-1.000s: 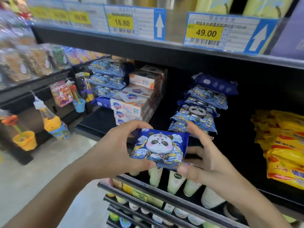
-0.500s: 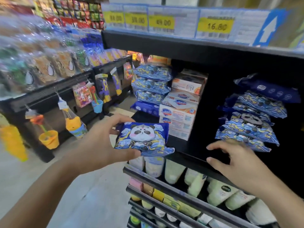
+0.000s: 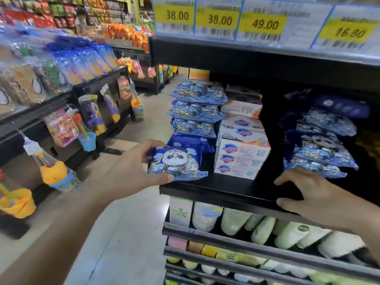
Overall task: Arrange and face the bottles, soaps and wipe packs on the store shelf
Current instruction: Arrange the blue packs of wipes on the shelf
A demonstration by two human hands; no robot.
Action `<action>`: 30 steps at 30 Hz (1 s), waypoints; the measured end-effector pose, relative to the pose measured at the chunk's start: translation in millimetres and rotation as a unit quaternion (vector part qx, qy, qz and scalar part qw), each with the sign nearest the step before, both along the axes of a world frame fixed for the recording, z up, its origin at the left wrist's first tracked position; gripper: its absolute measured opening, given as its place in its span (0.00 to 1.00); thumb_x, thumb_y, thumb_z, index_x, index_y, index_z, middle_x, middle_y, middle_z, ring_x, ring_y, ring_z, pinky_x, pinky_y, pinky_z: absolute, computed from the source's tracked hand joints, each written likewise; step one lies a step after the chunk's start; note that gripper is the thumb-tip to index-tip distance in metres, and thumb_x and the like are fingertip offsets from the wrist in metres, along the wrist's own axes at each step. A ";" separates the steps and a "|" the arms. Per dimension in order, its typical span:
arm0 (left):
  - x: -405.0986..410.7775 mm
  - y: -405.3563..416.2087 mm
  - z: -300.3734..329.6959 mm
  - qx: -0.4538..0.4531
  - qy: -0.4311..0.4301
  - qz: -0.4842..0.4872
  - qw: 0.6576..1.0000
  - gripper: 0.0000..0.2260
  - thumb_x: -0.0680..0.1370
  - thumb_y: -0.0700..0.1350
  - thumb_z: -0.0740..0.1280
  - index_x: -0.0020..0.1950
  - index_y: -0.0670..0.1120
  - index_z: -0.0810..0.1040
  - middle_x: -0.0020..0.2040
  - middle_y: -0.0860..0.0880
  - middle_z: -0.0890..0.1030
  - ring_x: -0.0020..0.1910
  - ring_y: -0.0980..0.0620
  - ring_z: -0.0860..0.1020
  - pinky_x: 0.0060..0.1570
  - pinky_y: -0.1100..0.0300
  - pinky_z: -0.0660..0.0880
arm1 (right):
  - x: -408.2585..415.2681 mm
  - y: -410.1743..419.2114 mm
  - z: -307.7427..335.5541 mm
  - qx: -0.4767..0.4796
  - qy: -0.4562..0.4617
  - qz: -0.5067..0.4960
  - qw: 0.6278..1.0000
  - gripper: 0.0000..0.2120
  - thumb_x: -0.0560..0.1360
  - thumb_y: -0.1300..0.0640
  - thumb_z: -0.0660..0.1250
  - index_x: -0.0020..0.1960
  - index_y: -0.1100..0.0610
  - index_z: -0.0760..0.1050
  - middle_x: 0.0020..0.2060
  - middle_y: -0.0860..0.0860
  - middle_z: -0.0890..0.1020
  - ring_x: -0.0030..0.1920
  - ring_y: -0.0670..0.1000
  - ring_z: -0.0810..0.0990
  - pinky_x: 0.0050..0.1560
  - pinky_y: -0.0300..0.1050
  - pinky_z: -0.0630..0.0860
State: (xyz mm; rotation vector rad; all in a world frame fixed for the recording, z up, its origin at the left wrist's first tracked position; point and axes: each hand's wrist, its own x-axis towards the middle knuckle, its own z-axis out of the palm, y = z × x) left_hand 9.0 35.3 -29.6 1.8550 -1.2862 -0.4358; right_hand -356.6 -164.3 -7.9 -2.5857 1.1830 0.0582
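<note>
Head camera shows your left hand [image 3: 131, 171] holding the panda wipe pack [image 3: 176, 163] by its left end, thumb under and fingers curled over the top. The pack sits at the front left corner of the black shelf [image 3: 226, 190], just in front of a dark blue pack [image 3: 190, 142] and a tall pile of blue wipe packs [image 3: 197, 109]. Its panda face looks up and toward you.

Your right hand [image 3: 312, 194] lies spread on the shelf edge and holds nothing. It is just below the second pile of wipe packs [image 3: 322, 140], which leans and looks messy, though that side is dark and blurry, so you may want a closer look.

To do this step well, slide the pack back until it lines up with the pile behind it. Keep the panda face to the front. Do not push it into the soap boxes [image 3: 241, 155] right beside it, or they may shift. Set it down flat before you let go, so it does not tip off the corner. Then you can use your free hand to square up the leaning pile.
</note>
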 end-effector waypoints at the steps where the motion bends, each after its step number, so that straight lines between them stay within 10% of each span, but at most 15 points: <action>1: 0.8 -5.2 -2.1 0.001 -0.004 -0.011 1.000 0.32 0.65 0.49 0.84 0.66 0.57 0.75 0.56 0.63 0.80 0.52 0.73 0.79 0.43 0.77 0.74 | 1.8 1.5 -0.1 -0.005 0.001 -0.008 1.000 0.15 0.76 0.43 0.72 0.60 0.38 0.71 0.59 0.38 0.71 0.65 0.49 0.66 0.67 0.49 0.68; 12: 2.5 -27.7 -22.1 -0.051 -0.057 -0.018 0.997 0.39 0.68 0.56 0.82 0.76 0.60 0.70 0.66 0.59 0.72 0.63 0.59 0.75 0.64 0.61 0.75 | 6.1 23.3 -9.4 -0.044 -0.023 -0.059 0.997 0.18 0.75 0.48 0.72 0.60 0.36 0.68 0.58 0.41 0.71 0.63 0.54 0.69 0.65 0.50 0.66; 19: -6.3 -26.6 -28.3 -0.085 -0.042 -0.007 0.996 0.34 0.70 0.53 0.81 0.72 0.60 0.72 0.66 0.58 0.72 0.59 0.64 0.75 0.47 0.77 0.72 | 10.8 29.0 -8.5 -0.047 -0.021 -0.080 0.995 0.18 0.76 0.50 0.71 0.62 0.38 0.68 0.59 0.42 0.71 0.64 0.53 0.67 0.61 0.46 0.63; 30: -16.0 -11.9 -29.1 -0.092 -0.057 0.002 0.994 0.33 0.70 0.54 0.80 0.71 0.65 0.70 0.67 0.60 0.70 0.66 0.60 0.73 0.58 0.67 0.73 | 12.0 37.8 -5.3 -0.046 -0.045 -0.093 0.994 0.18 0.77 0.50 0.71 0.65 0.42 0.72 0.59 0.42 0.71 0.60 0.51 0.64 0.57 0.42 0.60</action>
